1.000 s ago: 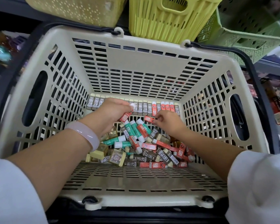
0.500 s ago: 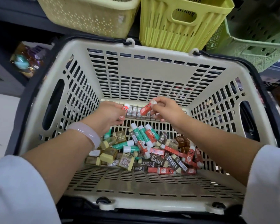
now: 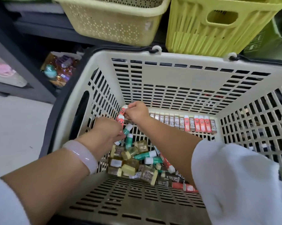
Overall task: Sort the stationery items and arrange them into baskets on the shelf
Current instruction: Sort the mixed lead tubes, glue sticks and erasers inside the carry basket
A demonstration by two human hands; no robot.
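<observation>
Large cream basket (image 3: 177,78) below yellow shelf baskets (image 3: 218,26). Inside, upright row of erasers (image 3: 184,121) marked "2B" along far wall, loose pile (image 3: 137,161) nearer. Moved since a second ago: right hand (image 3: 137,111) now at row's left end, fingers pinching red eraser (image 3: 121,115); row growing. Left hand (image 3: 107,130) beside it, clenched, contents unclear.

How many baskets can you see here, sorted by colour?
Cream: 1, the big cream basket holding the stationery
Yellow: 2, the pale yellow basket and the bright yellow basket on the shelf
Green: 1, the green basket, only partly in view
Total: 4
</observation>
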